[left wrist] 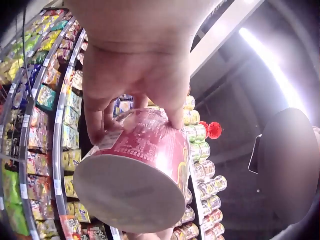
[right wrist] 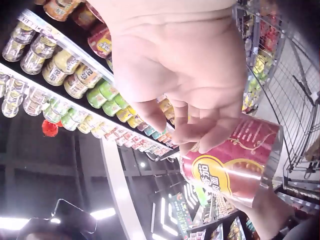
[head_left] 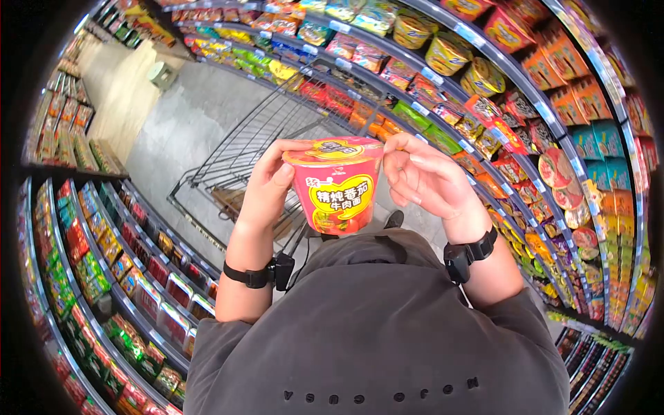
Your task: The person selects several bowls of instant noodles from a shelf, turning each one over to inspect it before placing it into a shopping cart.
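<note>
Dark grey shirt fabric fills the head view around 6 o'clock, its row of dark letters upside down. Just beyond it, near the middle, a red noodle cup is held up in the air, lid uppermost, its yellow label towards the wearer. At the cup's 9 o'clock, the left hand is clamped on it, thumb on the near side; the fingers' far ends are partly hidden behind the cup. At its 3 o'clock, the right hand has loosely bent fingers, thumb apart from them, fingertips touching the rim. Whether they hold any film there is too small to tell. Each wrist wears a black strap with a small device.

Towards 11 o'clock, a wire trolley is partly covered by the cup and left hand; something brown in it is hard to make out. A dark shoe shows only in part. Packed shelves curve from 12 to 4 o'clock, cut off by the lens's dark edge. The left wrist view shows the cup's pale base, plus a blurred oval around 4 o'clock.
</note>
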The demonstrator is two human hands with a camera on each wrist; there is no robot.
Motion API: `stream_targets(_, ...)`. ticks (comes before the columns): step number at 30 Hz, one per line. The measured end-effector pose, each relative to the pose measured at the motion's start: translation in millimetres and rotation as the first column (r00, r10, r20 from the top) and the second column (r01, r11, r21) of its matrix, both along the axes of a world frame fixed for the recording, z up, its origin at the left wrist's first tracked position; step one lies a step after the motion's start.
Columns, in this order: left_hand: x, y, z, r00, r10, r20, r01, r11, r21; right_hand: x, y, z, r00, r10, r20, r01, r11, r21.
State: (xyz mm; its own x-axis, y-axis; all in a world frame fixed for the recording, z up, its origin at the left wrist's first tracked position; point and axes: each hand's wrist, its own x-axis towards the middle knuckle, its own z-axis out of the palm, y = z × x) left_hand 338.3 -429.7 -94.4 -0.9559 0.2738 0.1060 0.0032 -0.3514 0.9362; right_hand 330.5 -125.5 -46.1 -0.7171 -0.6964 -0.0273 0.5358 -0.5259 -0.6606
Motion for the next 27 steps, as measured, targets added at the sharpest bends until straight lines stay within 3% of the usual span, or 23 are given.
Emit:
stream_targets(5,-33.2,60.2,13.7,0.998,-0.070,-0.010,0.070,0.996,0.048,3.5,73.1,-7.7,0.972,-0.230,-0.050,0.234,0.965,0.118)
stream_targets(7,-45.3,89.1,17.9,0.993,-0.113,-0.014,0.114,0.992,0.055,13.0,92.5,-9.2,0.914,-0.384,-0.127,0.404,0.849,0.340)
stream_targets(10,-59.8,136.6,26.9,0.983,-0.181,-0.021,0.182,0.983,0.040,21.7,117.0,-12.4,0.925,-0.348,-0.154,0.376,0.895,0.240)
stream_targets(16,-81.0,228.2,49.9,0.947,-0.320,-0.038,0.314,0.942,-0.122,19.6,190.8,-5.4,0.915,-0.300,-0.269,0.384,0.850,0.360)
stream_targets(18,-86.6,258.4,57.3,0.961,-0.273,0.047,0.277,0.940,-0.201,18.2,216.1,-11.4,0.921,-0.322,-0.220,0.385,0.837,0.390)
stream_targets(20,-88.5,286.6,65.3,0.957,-0.291,0.018,0.287,0.929,-0.234,18.4,236.3,-6.2,0.909,-0.358,-0.215,0.416,0.817,0.399)
stream_targets(23,-92.6,318.0,71.2,0.963,-0.217,-0.159,0.102,0.842,-0.529,16.0,266.5,-3.2,0.885,-0.434,-0.168,0.463,0.789,0.403)
stream_targets(27,-91.9,350.8,79.6,0.963,-0.150,-0.225,-0.002,0.827,-0.562,9.5,297.6,0.5,0.876,-0.432,-0.214,0.482,0.773,0.413)
